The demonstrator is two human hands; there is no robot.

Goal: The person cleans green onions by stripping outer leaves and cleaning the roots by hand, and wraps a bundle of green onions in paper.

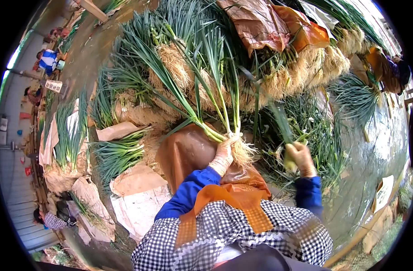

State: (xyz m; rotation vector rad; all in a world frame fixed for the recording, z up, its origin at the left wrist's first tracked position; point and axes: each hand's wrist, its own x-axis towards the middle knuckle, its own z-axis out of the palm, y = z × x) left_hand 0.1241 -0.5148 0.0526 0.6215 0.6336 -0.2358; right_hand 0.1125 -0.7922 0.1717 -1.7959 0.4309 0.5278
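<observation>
holding a small bunch of green onions (211, 132) over the lap, the left hand (223, 154) is closed around the pale lower stalks, just above the shaggy, straw-coloured roots (243, 152). the long green leaves fan up and away, splaying apart, towards a large pile of rooted green onions (175, 65). the bunch lies above a shiny brown apron (184, 151) that covers the knees.

the right hand (299, 157), blurred, is apart from the bunch and to its right, its fingers closed around a strip of green leaf (282, 124). the blur hides how tight that grip is. under and beside it is a tangled heap of loose greens (326, 149).

the bunch looks light, fairly firm at the white stalks and soft and floppy towards the tips. the stems are probably slippery if wet, and the leaves would likely bend or tear under a hard pinch. the gathered base, right above the roots, seems the best place to take hold, with a snug but gentle grip.
</observation>
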